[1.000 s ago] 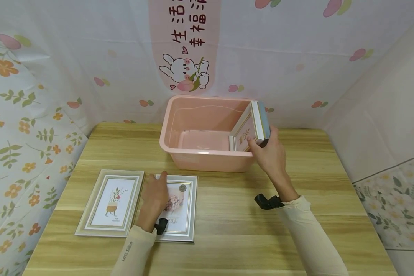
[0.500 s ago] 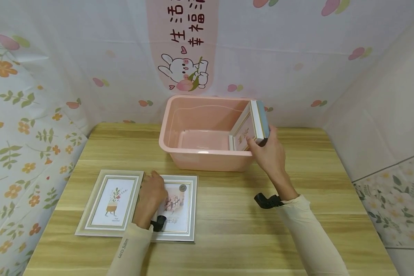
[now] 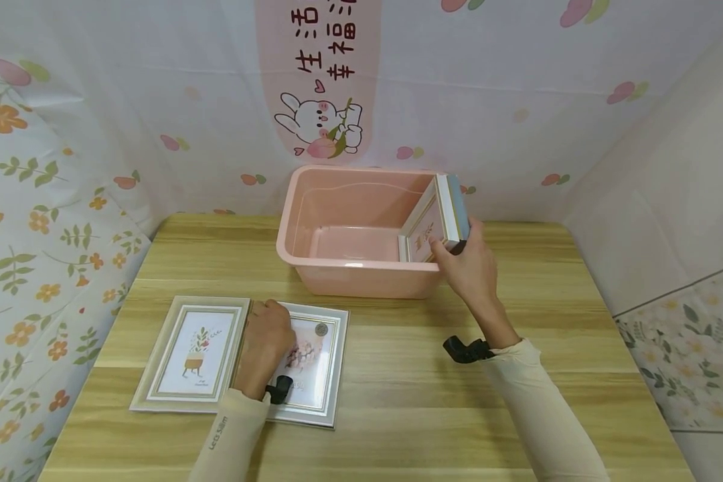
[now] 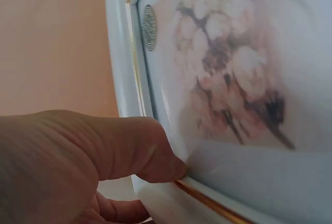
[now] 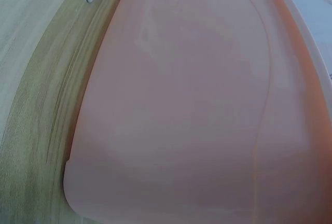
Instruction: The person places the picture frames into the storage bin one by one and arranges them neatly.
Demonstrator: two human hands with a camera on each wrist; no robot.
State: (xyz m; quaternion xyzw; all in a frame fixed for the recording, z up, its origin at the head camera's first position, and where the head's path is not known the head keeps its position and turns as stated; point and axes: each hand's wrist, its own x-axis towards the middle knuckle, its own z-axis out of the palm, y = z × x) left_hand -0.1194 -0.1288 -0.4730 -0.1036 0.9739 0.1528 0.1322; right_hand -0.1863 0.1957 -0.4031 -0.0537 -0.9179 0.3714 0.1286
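Pinching silver-white rectangular floral picture frame (image 3: 313, 375) with left fingers (image 3: 270, 313), right fingers (image 3: 440, 251) grasping tilted white-and-blue frame stack (image 3: 448, 204), in pink plastic bin (image 3: 367, 281), by wooden counter's (image 3: 397, 375) back edge

From six o'clock, the head view looks forward and down across the whole bench (image 3: 410, 375). It shares the flower-print frame (image 4: 228, 47) with the close-up left wrist view, and the pink tub (image 5: 171, 94) with the equally near right wrist view.
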